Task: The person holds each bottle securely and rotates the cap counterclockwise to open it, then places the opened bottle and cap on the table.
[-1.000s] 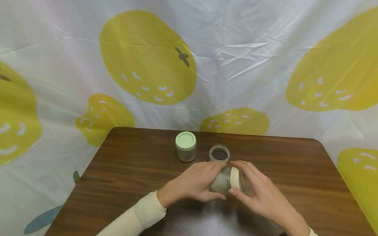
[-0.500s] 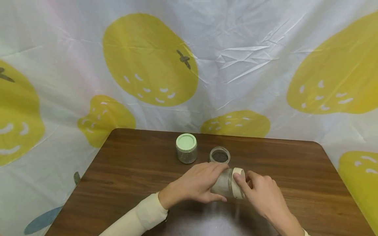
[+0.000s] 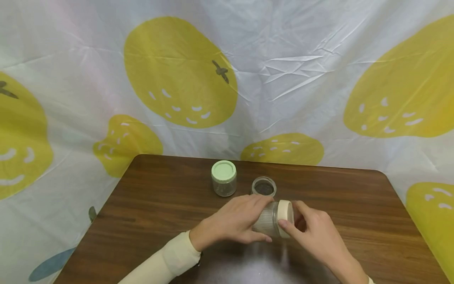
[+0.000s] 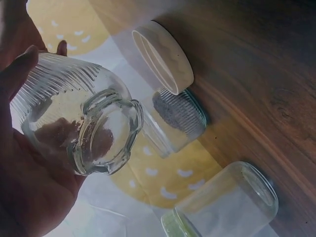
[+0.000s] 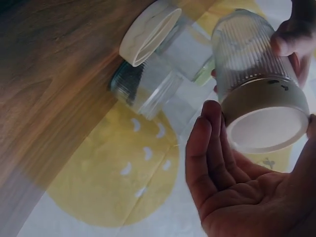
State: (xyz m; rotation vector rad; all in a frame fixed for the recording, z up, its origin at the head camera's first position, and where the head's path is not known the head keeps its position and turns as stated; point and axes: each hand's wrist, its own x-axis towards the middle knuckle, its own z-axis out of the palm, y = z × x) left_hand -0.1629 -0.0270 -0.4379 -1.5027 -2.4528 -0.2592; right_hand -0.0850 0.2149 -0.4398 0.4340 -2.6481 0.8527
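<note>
A ribbed clear glass jar (image 3: 265, 223) lies tilted on its side in the air, gripped around its body by my left hand (image 3: 235, 220). Its footed base (image 4: 106, 131) faces the left wrist camera. On the jar's mouth sits a cream lid (image 3: 285, 212), seen from its flat top in the right wrist view. My right hand (image 3: 317, 232) holds that lid by its edge, thumb on the near side and bent fingers on the far side. Just beyond the hands stands an uncovered glass jar (image 3: 264, 189) with dark grains inside.
A second cream lid (image 4: 178, 54) lies on the wooden table (image 3: 166, 209) near the uncovered jar; my hands hide it in the head view. Farther back, left, stands a glass jar with a green lid (image 3: 224, 172). A lemon-print cloth (image 3: 291, 102) hangs behind the table.
My right hand went from long, spread fingers over the lid to a bent-finger hold, its thumb moving up the lid and then back down. My left hand keeps the jar in place.
</note>
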